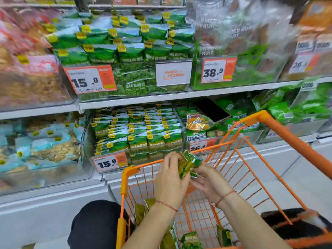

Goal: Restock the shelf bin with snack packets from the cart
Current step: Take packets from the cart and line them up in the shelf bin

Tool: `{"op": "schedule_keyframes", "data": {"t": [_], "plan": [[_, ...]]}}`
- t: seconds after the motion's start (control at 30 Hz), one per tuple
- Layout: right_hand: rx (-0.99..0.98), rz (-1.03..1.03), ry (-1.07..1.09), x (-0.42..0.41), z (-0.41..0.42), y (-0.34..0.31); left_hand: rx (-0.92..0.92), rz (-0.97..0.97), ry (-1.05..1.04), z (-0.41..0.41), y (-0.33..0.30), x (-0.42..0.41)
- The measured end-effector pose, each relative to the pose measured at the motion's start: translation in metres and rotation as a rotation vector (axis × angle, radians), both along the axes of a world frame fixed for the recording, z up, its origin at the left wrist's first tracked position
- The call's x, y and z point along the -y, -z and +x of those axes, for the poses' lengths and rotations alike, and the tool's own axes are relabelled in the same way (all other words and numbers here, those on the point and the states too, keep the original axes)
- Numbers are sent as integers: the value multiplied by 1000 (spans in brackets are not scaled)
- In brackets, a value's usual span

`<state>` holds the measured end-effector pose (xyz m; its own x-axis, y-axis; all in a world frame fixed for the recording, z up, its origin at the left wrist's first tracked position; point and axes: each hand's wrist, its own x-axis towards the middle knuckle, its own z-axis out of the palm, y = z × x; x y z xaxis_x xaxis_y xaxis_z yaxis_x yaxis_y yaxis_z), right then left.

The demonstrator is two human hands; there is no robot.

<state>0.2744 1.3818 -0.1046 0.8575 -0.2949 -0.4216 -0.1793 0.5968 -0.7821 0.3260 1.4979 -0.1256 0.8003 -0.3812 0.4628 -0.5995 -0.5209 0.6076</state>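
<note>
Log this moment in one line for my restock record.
both hands grip green packets | above cart | bin not reached

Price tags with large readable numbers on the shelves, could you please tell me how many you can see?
4: the 15.8 tag on the upper pea bin, the 38.9 tag on the dried-fruit bin, the lower 15.8 tag, and the 26.8 tag behind the cart. Blurred ones at far right may add more.
</note>
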Motion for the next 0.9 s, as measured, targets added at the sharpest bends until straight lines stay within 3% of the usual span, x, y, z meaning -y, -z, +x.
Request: {"op": "schedule_keyframes", "data": {"t": [0.27,0.37,0.5,0.7,0.77,0.9], "plan": [[161,28,-22,-15,-11,-6,10,20,79,-9,11,-11],[172,23,-83,-15,-13,-7,-79,28,99,-11,10,-13],[73,52,-48,-10,-16,-1,-332,-26,123,-13,6,-17],[11,212,131,2,-21,8,-629,-331,74,-7,8,-20],[4,234,174,7,-22,11,-838,-427,29,5,10,-26],[19,218,173,13,-21,15,-1296,-865,124,12,0,-31]]}}
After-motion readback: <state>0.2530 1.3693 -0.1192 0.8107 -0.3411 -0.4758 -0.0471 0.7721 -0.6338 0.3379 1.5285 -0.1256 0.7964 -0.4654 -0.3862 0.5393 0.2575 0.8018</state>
